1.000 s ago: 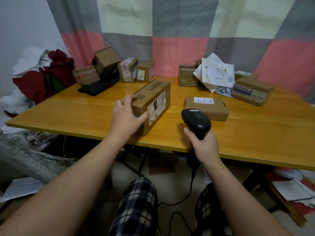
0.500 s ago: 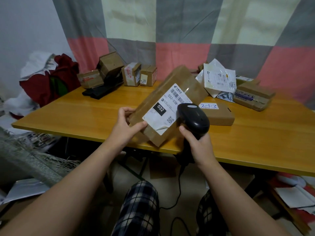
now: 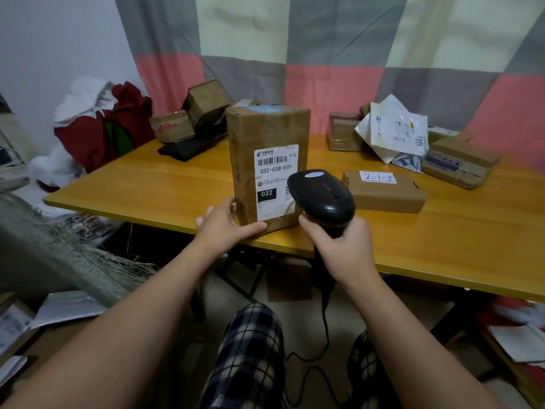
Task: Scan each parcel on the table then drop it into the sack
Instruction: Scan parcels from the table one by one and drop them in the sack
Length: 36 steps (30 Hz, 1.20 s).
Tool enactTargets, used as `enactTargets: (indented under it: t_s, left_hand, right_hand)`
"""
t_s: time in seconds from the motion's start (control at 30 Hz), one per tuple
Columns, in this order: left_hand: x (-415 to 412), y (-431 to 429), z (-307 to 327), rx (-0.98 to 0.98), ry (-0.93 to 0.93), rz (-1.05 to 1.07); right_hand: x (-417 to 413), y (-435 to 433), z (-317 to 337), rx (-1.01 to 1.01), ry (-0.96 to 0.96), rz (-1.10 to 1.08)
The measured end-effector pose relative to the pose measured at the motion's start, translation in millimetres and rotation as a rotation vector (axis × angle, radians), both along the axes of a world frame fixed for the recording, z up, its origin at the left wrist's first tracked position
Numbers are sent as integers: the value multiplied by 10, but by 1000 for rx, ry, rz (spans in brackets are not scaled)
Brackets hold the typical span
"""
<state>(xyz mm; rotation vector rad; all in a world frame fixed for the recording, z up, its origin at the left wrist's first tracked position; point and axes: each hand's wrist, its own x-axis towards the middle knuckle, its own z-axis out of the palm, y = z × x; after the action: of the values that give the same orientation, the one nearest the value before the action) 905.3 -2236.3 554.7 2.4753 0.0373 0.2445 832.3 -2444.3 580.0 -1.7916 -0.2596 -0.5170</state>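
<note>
Wooden table (image 3: 177,184) — left hand (image 3: 225,227) grips upright parcel (image 3: 267,160) (label facing); right hand (image 3: 342,249) clasps scanner (image 3: 323,196).

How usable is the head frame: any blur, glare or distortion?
Head view: parcel label sharp, "032-038-E01" reads, no glare; scanner covers its lower right edge; light dim and flat, faint shadows on the table; wide-angle stretches the forearms near the bottom; back boxes soft.

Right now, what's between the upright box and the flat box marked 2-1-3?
The black scanner, held in the right hand, lies between the upright box and flat box: head view.
</note>
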Motion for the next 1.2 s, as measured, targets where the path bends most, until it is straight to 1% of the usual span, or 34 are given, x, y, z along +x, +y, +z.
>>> enactTargets:
  t_s: [0.13,0.3,0.57,0.9,1.0,1.07,1.13,1.2]
  left_hand:
    - [40,-21,-34,7,-63,35]
    - [66,-16,-7,-15,-41,29]
    - [108,-8,34,-94,7,6]
    - [113,3,37,-120,16,5]
    - [114,-2,34,-118,12,19]
    - [112,1,39,-169,32,13]
    - [46,30,72,-291,59,-8]
    - [-78,107,126,-387,34,17]
  right_hand:
    - [-26,11,-10,-43,1,-19]
    - [-40,36,-42,-43,-44,-20]
    - [-44,69,-30,-28,-52,-9]
    - [-84,62,-21,-28,-130,20]
    - [-82,71,-28,-26,-113,30]
    - [-75,80,-36,-28,-93,35]
    - [-63,117,-35,-31,-72,50]
    - [-48,201,-17,-37,-65,77]
